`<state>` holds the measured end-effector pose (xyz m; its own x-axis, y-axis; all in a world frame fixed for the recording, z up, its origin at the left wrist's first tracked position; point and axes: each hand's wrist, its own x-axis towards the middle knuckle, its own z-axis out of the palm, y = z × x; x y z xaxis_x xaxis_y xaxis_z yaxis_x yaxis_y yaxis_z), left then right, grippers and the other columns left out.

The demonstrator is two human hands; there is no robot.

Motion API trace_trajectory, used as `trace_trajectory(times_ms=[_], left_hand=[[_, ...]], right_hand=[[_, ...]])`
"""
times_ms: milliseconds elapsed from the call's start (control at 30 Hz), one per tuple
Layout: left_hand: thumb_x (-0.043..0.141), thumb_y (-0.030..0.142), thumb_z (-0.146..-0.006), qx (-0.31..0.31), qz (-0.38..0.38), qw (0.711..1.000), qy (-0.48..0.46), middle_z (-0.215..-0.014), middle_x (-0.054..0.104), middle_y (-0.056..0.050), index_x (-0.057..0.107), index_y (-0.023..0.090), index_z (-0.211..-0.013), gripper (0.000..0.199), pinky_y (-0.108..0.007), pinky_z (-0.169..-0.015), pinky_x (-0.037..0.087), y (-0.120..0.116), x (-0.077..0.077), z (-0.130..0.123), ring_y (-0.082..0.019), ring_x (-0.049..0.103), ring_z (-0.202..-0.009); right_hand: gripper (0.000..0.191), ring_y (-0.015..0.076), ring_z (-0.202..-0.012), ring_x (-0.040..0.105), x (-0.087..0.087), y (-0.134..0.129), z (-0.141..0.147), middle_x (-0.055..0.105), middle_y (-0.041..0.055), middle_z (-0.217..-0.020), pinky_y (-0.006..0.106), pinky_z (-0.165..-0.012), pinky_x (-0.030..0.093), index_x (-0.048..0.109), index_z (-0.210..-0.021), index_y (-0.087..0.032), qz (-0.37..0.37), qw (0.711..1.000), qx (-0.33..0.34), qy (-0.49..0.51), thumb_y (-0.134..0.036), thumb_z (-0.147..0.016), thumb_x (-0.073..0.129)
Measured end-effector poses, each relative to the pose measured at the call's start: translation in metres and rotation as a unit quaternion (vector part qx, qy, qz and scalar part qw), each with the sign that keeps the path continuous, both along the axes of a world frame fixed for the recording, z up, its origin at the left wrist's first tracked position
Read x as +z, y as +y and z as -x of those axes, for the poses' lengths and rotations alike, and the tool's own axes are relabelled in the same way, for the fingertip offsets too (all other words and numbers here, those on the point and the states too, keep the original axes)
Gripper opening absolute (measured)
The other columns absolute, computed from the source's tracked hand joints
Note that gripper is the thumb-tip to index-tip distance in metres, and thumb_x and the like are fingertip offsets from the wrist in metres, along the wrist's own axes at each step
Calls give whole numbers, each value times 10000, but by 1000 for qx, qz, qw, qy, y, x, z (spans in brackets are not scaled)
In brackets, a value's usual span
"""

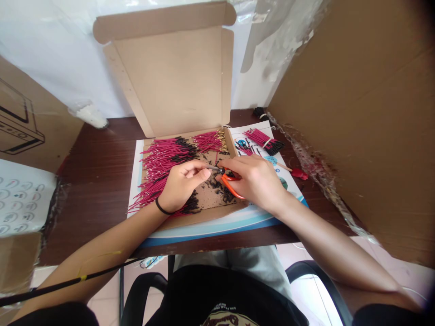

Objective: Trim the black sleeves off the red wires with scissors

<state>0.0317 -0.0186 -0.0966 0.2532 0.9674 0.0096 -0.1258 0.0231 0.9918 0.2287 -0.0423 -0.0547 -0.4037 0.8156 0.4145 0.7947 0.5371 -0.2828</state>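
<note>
left fingers pinch dark piece; right fingers hold orange-handled cutters; red wires in open box

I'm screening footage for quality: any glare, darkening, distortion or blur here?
Head view: bright glints on the clear plastic at the top; the far right edge darkens; wide-angle stretch toward the sides; fine detail near the left hand too small to resolve, though the orange handles read clearly.

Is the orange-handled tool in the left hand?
No, the orange-handled tool is in the right hand, with part of its orange handle showing beside the palm.
</note>
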Motion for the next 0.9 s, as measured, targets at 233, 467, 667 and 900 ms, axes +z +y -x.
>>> trace_trajectory(times_ms=[233, 467, 667, 900], left_hand=[[769, 349, -709, -3, -13, 1000, 28, -833, 729, -45, 748, 190, -824, 198, -265, -733, 496, 0, 3, 0, -142, 630, -758], [767, 344, -717, -10, -36, 999, 33, -832, 736, -64, 751, 182, -795, 181, -276, -731, 514, 0, 4, -1, -156, 650, -769], [737, 395, -747, -4, -14, 1000, 11, -902, 746, -70, 746, 201, -841, 216, -282, -766, 512, 0, 1, -2, -157, 655, -802], [728, 407, -753, -3, -29, 999, 27, -853, 737, -64, 744, 193, -869, 244, -278, -727, 493, 1, 0, -1, -148, 633, -744]], right_hand=[[160, 164, -780, 630, 0, 1, -3, 709, 24, -846, 302, -698, 367, 676, -983, -218, -4, 1000, 16, -21, -291, -893, 566], [190, 164, -722, 615, -1, 2, -7, 705, 20, -780, 314, -670, 334, 680, -984, -229, -23, 996, -6, -87, -202, -890, 517], [235, 167, -708, 636, 1, 0, 0, 729, 40, -810, 295, -655, 390, 711, -987, -212, 0, 999, -53, -8, -333, -896, 531], [258, 158, -689, 626, 2, -1, 1, 716, 31, -784, 281, -631, 389, 715, -989, -217, 9, 999, -43, -6, -351, -904, 512]])
